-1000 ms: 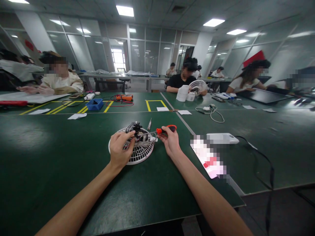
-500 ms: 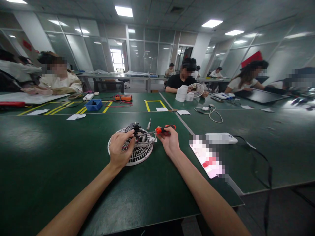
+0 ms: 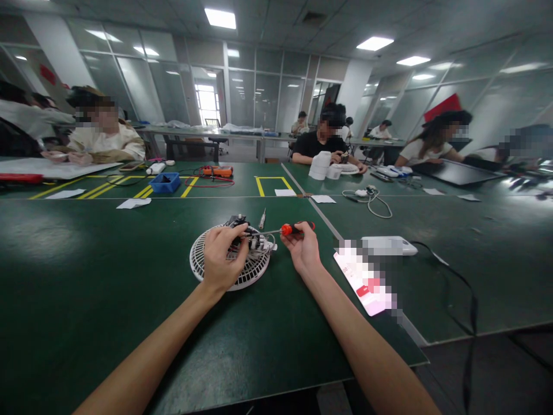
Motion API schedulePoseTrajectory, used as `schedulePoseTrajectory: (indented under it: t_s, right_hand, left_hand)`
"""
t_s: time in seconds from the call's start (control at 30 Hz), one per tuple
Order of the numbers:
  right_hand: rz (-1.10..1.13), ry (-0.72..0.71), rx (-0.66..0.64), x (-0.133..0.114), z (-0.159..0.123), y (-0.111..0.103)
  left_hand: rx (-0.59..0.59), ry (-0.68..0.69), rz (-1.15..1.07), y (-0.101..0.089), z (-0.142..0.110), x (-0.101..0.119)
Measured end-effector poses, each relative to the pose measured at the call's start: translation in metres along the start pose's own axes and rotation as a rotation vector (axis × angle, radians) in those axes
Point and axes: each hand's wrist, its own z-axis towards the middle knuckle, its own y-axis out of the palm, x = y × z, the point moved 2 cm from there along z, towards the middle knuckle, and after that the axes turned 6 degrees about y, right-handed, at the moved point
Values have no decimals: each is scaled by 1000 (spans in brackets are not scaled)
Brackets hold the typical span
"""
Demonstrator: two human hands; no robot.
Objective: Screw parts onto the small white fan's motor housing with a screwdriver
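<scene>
A round white fan grille (image 3: 254,275) lies on the green table, with a black motor part (image 3: 237,221), white pieces and cables on top of it. My left hand (image 3: 222,256) reaches over the grille, its fingers and thumb closed around the motor part, which they partly hide. In my right hand (image 3: 305,248) is a screwdriver (image 3: 288,229) with a red and black handle. Its shaft points left, nearly level, to the motor part by my left fingertips. The contact at the tip is hidden. Behind the grille lies a small clear-handled screwdriver (image 3: 262,219).
Right of my right hand lie a lit phone (image 3: 360,282), partly blurred, and a white power bank (image 3: 389,245) with a black cable. Farther back are a blue bin (image 3: 164,183), an orange multimeter (image 3: 217,171) and a white cable (image 3: 380,202). Other people sit across the table.
Both my hands have shifted slightly right, the screwdriver along with the right one. Across the table, a person has lowered a white fan grille toward the tabletop.
</scene>
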Motion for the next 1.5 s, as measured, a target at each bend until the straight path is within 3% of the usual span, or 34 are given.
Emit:
schedulePoseTrajectory:
  t_s: [0.23,0.5,0.8,0.93,1.07,1.13,1.3,1.5]
  right_hand:
    - [-14,10,19,1,1,-1]
    - [-20,15,68,0,7,-5]
    - [24,33,165,-6,25,-21]
    - [26,22,182,-6,32,-26]
    - [32,3,204,-4,32,-27]
    - [32,-9,207,-3,30,-26]
    - [32,-20,195,0,25,-22]
    - [40,-21,191,0,22,-19]
  left_hand:
    - [-24,-7,-23,1,-5,-3]
    - [-63,100,-3,1,-12,-7]
    - [30,-113,54,-4,-16,-15]
    - [79,-40,72,-8,-14,-14]
    - [15,24,20,-5,-17,-14]
    - [-41,-77,-7,-2,-20,-18]
    - [-260,-481,-63,6,-27,-30]
    - [-267,-606,23,4,-25,-28]
